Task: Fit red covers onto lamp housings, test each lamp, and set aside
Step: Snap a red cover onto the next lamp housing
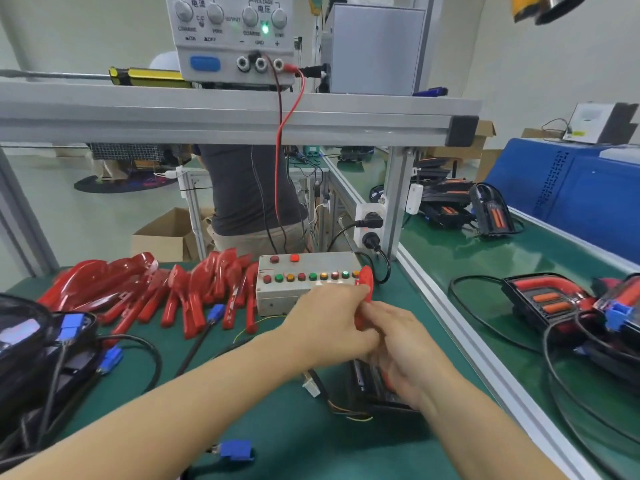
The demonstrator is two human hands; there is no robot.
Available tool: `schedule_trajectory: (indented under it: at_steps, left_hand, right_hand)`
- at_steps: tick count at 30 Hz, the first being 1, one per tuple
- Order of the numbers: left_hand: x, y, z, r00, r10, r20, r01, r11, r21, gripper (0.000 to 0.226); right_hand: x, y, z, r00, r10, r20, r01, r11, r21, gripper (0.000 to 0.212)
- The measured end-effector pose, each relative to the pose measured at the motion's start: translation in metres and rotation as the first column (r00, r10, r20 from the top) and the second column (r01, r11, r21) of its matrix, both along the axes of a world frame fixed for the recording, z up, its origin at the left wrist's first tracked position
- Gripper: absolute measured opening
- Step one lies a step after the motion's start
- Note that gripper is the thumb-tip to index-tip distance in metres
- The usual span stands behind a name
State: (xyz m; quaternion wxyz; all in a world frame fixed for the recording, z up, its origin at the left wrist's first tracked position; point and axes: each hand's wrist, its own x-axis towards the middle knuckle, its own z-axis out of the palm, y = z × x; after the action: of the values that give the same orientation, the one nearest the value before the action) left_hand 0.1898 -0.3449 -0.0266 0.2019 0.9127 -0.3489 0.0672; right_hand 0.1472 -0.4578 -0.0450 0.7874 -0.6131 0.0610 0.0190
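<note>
your left hand (329, 320) and right hand (398, 344) both grip one red cover (366, 282) over the black housing (367, 389), spare covers (145, 289) at nine o'clock.

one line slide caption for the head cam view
Both hands, left hand and right hand, hold a red cover above a black lamp housing.

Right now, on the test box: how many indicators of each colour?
Red indicators: 5
Green indicators: 3
Amber indicators: 3
Total: 11
</note>
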Motion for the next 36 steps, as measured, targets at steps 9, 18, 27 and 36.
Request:
schedule_trajectory:
  at_steps: [9, 18, 27, 36]
  left_hand:
    - [0.017, 0.004, 0.001, 0.836, -0.2, -0.511, 0.027, 0.945, -0.325, 0.034]
    - [0.064, -0.016, -0.029, 0.576, 0.256, -0.777, -0.494, 0.866, -0.081, 0.027]
    - [0.056, -0.028, -0.062, 0.234, -0.176, -0.956, -0.797, 0.528, -0.293, 0.024]
    - [0.036, -0.013, -0.051, 0.285, -0.459, -0.841, -0.898, 0.178, -0.401, 0.032]
  right_hand:
    - [-0.003, -0.021, -0.013, 0.997, -0.068, 0.031, 0.071, 0.99, -0.119, 0.017]
    - [-0.026, -0.056, -0.024, 0.963, 0.017, 0.27, 0.186, 0.684, -0.706, 0.017]
    - [-0.053, -0.04, -0.027, 0.935, 0.187, 0.302, 0.234, 0.315, -0.92, 0.052]
    - [-0.064, -0.005, -0.036, 0.857, 0.26, 0.446, 0.488, -0.126, -0.864, 0.066]
